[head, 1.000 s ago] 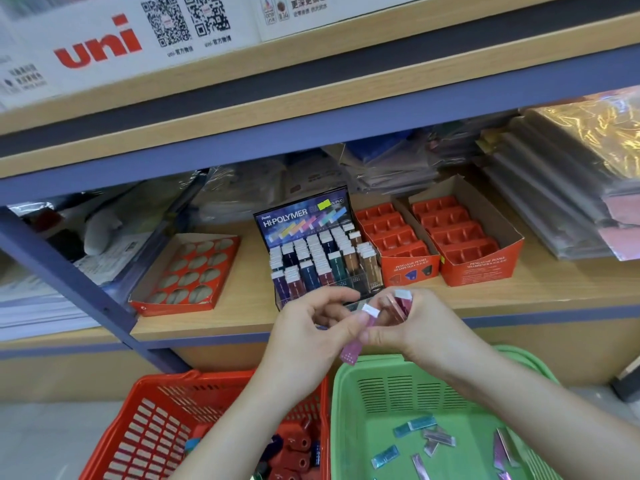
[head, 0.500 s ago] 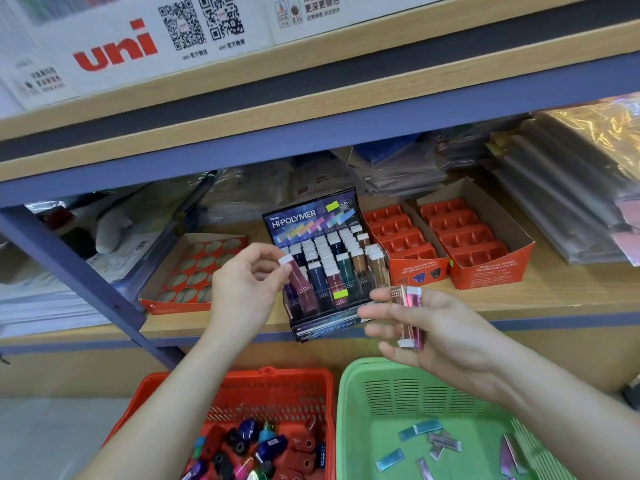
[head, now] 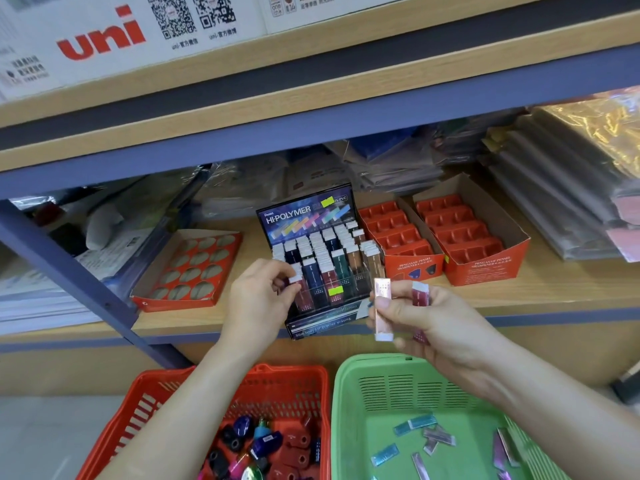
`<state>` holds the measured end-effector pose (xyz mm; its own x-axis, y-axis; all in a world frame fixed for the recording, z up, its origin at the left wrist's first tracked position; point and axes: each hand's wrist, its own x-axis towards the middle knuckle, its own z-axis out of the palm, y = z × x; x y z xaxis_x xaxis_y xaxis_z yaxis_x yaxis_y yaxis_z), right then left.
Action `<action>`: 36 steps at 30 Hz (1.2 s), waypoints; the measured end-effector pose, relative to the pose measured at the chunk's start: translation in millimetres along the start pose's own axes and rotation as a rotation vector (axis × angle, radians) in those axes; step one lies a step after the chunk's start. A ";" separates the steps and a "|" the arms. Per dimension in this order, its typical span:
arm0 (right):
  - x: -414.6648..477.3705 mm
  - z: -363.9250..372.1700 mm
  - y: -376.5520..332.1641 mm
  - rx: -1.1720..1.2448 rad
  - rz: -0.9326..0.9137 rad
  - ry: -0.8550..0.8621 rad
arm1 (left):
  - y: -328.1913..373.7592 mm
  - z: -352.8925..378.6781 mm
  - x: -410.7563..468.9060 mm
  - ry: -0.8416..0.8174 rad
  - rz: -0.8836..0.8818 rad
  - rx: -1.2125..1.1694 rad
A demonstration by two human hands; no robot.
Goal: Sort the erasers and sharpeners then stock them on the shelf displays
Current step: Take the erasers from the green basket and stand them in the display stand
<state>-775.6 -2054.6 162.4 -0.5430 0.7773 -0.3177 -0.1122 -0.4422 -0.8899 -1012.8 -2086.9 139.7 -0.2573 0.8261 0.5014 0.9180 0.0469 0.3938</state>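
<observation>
The eraser (head: 296, 279) in hand stands at the front-left corner of the display (head: 304, 213), in the slot at seven o'clock of the box. Its white cap is pinched between the thumb and curled fingers (head: 275, 269) of the left hand (head: 259, 303), and its dark-red sleeve is partly down; how deep it sits I cannot tell, since the hand hides the base. To seat it well, hold it upright, line its cap up with the neighbours at three o'clock, and press straight down rather than forward: the display sits right at the shelf (head: 554, 292) edge, so a shove could tip it or knock the rows behind. Let go only once the cap is level with the rest. The right hand (head: 433, 323), at four o'clock of the display, grips two more: a pink eraser (head: 382, 306) upright between thumb and fingers, and a red eraser (head: 420, 294) tucked behind it in the curled fingers. They differ in colour, so each likely belongs in its own column; pass them across one at a time. At six o'clock below, the green basket (head: 349, 393) holds loose erasers (head: 415, 424) yet to stock. At seven o'clock the red basket (head: 298, 372) holds sharpeners (head: 273, 441), and the orange boxes (head: 485, 268) for them, at three o'clock of the display, stand unfilled
</observation>
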 end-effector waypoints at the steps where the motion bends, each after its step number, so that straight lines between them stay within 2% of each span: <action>1: 0.2 0.4 0.1 -0.017 -0.012 0.013 | 4.3 -1.4 -0.3 0.008 -0.005 0.017; 4: 2.6 -1.4 -0.6 -0.006 -0.044 0.015 | 26.4 -7.5 -9.0 0.028 -0.058 -0.078; 8: 3.8 -2.0 -1.2 0.082 -0.041 0.004 | 79.4 -16.9 -38.0 -0.248 -0.295 -0.695; 10: 3.8 -1.0 0.6 0.118 -0.033 -0.012 | 92.2 -13.6 -50.4 -0.308 -0.382 -0.839; 15: 1.4 1.3 2.5 0.110 -0.012 -0.047 | 90.6 -6.4 -58.3 -0.197 -0.613 -1.023; 21: 3.2 -3.9 0.9 -0.017 0.093 -0.028 | 79.6 -16.0 -48.3 -0.138 -0.420 -0.851; 23: 3.6 -5.2 0.3 -0.033 0.073 -0.037 | 77.9 -18.3 -43.6 -0.168 -0.419 -0.862; 28: 3.1 -5.7 1.6 -0.123 -0.060 -0.002 | 78.3 -22.8 -38.4 -0.272 -0.489 -1.074; 32: 2.0 -7.6 0.2 -0.178 -0.144 0.024 | 81.8 -18.2 -31.7 -0.223 -0.483 -0.963; 36: 3.9 -10.0 -0.3 -0.220 -0.146 0.059 | 84.6 -21.7 -14.9 -0.231 -0.435 -0.817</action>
<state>-769.4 -2047.0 158.1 -0.4844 0.8533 -0.1931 0.0006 -0.2204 -0.9754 -937.8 -2107.5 182.2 -0.3799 0.9235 0.0539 0.2391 0.0417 0.9701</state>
